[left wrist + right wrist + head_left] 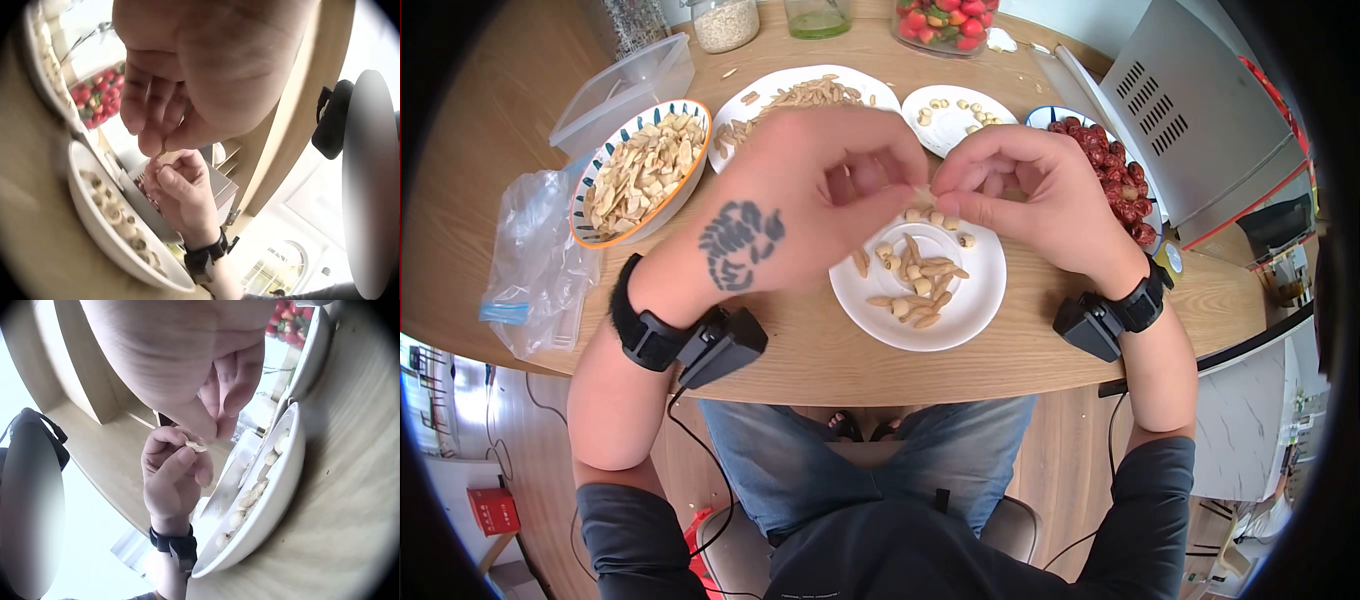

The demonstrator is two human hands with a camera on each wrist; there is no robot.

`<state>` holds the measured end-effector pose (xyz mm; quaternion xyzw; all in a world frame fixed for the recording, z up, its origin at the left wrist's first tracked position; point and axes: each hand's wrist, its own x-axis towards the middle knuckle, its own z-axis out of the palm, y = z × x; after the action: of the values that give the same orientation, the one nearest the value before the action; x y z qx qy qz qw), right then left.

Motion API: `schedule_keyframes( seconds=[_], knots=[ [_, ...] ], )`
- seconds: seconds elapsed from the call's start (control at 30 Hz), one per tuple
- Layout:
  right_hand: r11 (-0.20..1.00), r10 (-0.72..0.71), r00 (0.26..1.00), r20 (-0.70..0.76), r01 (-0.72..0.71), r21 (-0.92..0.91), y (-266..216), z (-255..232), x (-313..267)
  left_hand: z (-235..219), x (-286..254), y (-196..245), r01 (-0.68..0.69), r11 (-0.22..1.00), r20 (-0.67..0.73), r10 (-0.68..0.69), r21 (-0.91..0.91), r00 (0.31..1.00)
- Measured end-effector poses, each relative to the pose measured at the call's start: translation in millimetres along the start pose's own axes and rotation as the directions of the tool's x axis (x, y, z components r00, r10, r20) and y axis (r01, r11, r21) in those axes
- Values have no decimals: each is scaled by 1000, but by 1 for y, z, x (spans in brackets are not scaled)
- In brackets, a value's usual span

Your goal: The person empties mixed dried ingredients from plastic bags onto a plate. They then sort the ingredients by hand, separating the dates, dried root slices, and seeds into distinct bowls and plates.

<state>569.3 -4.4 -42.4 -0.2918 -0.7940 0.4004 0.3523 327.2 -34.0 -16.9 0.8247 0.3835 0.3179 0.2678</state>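
Observation:
Both hands meet over a small white plate (862,312), fingertips nearly touching. Between thumb and index finger, my left hand (825,185) pinches a small pale piece (195,446), thin and elongated in the right wrist view. My right hand (1035,195) has its thumb and index fingertips together at the piece's other end, other fingers curled in. On the plate below lie several round cream lotus seeds (967,240) and tan spindle-shaped dried roots (940,268). In the left wrist view the lotus seeds (113,214) show dark tips.
A bowl of pale dried slices (650,175) stands left beside a plastic bag (540,260) and clear container (625,90). Behind are a plate of tan roots (815,92), a plate of lotus seeds (940,130), red dates (1115,180) and a strawberry box (945,22). A grey metal box (1200,110) stands right.

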Motion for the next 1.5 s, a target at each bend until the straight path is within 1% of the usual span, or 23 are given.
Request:
schedule_keyframes(
  seconds=[0.03,0.07,0.1,0.17,0.23,0.27,0.33,0.37,0.43,0.47,0.5,0.57,0.63,0.7,0.83,0.87,1.0,1.1,1.17,1.23,1.3,1.43,1.5],
  knots=[
    [997,25,1000,-6,-26,-78,0,-1,0,-4,0,-1,1,1000,0,-1,0,1000],
    [997,27,1000,-5,-27,-78,-1,-2,1,-10,0,-2,-31,992,-123,47,125,991],
    [980,5,1000,4,-4,-199,-3,-3,2,-18,1,-3,-47,967,-235,108,251,966],
    [948,-15,1000,15,19,-319,-5,-4,2,-41,3,-11,-26,870,-369,235,492,899],
    [936,85,991,105,-43,-351,-5,-5,1,-67,3,-24,158,769,-539,269,619,798],
    [936,84,991,105,-42,-350,-5,-4,1,-80,2,-28,159,768,-539,269,620,798],
    [914,7,986,164,60,-402,-4,-4,1,-103,-1,-33,431,624,-666,199,652,719],
    [914,5,986,165,63,-400,-5,-4,1,-109,-3,-35,433,622,-666,199,653,718],
    [898,25,983,180,57,-436,-6,-5,1,-118,-7,-38,581,521,-714,80,625,696],
    [899,22,983,182,60,-434,-5,-4,1,-121,-12,-37,610,424,-667,-17,670,745],
    [908,-1,987,162,68,-413,-2,-3,1,-124,-17,-39,611,420,-668,-17,671,744],
    [919,-24,990,142,77,-387,0,-1,0,-125,-26,-49,591,246,-540,-246,768,805],
    [914,10,992,129,44,-403,-3,-1,0,-122,-28,-54,540,281,-514,-167,793,842],
    [909,-13,990,143,72,-411,-3,-2,1,-111,-14,-50,362,568,-421,-30,739,907],
    [904,-13,988,153,77,-420,-1,-2,0,-58,-4,-14,48,917,-138,8,396,990],
    [904,-10,989,149,73,-421,0,-2,0,-47,-3,-11,73,961,-54,-60,268,997],
    [906,0,986,168,71,-417,-6,-1,-1,-13,-1,-9,-48,976,117,23,211,993],
    [884,12,981,193,80,-461,-9,1,-1,0,-6,-19,-171,918,115,138,358,984],
    [852,-117,978,170,187,-489,-1,3,-2,-4,-3,-12,-94,933,144,46,349,988],
    [865,-52,986,157,123,-486,-6,2,-3,-4,-3,-12,-23,940,193,-46,340,980],
    [876,-62,978,201,149,-459,-6,0,-2,-1,-8,-15,-156,938,155,112,309,982],
    [907,-92,981,169,153,-392,2,1,0,0,-7,-11,-136,960,237,76,246,968],
    [936,-54,985,161,106,-336,4,1,-1,3,-7,-9,-269,934,273,202,236,941]
  ],
)
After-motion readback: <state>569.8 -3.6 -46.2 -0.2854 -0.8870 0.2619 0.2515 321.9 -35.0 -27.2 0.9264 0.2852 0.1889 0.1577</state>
